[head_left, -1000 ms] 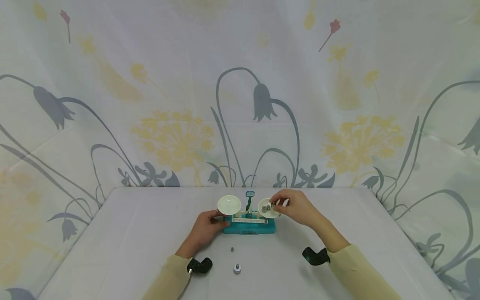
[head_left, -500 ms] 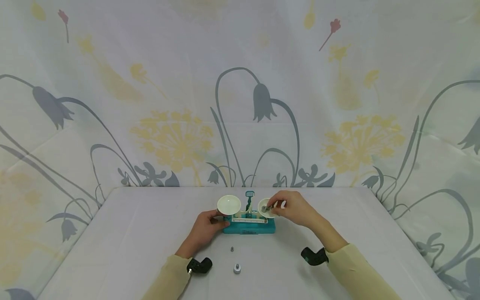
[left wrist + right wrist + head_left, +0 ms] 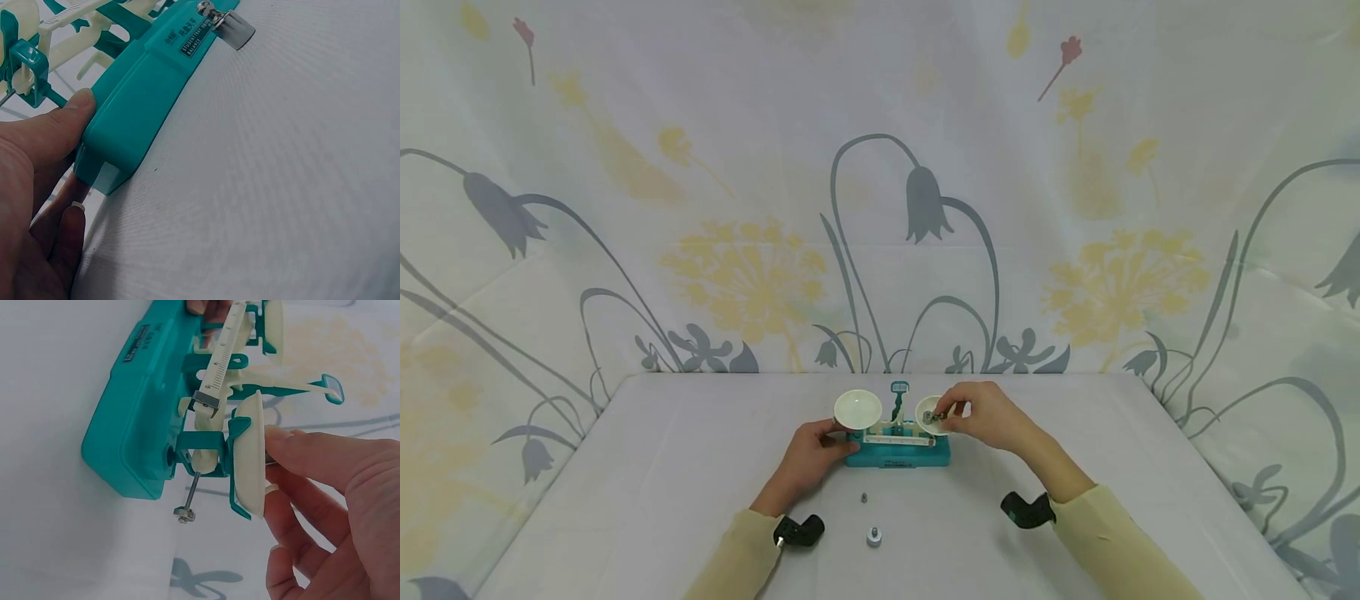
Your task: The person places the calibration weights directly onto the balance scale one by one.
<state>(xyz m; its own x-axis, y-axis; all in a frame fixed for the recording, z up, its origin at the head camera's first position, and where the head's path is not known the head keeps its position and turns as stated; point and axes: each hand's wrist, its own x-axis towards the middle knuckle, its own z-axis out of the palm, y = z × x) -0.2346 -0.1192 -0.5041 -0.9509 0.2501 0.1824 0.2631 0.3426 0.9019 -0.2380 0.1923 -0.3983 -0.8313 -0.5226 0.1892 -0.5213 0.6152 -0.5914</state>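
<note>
A small teal balance scale (image 3: 898, 452) stands mid-table with a cream left pan (image 3: 858, 408) and right pan (image 3: 934, 415). My left hand (image 3: 808, 458) grips the left end of its base, thumb on the front face (image 3: 62, 122) of the base (image 3: 144, 100). My right hand (image 3: 988, 414) reaches over the right pan and pinches a small metal weight (image 3: 929, 416) at the pan's surface. In the right wrist view the right pan (image 3: 250, 456) shows edge-on, with my fingertips (image 3: 278, 434) against its face. The left pan holds nothing.
Two loose metal weights lie on the table in front of the scale, a tiny one (image 3: 864, 498) and a larger one (image 3: 874, 536), which also shows as a weight (image 3: 228, 25) beside the base. Flowered cloth covers the table (image 3: 662, 467) and backdrop.
My right hand has shifted slightly left and down, bringing its pinched weight onto the right pan. The left hand and scale have stayed put.
</note>
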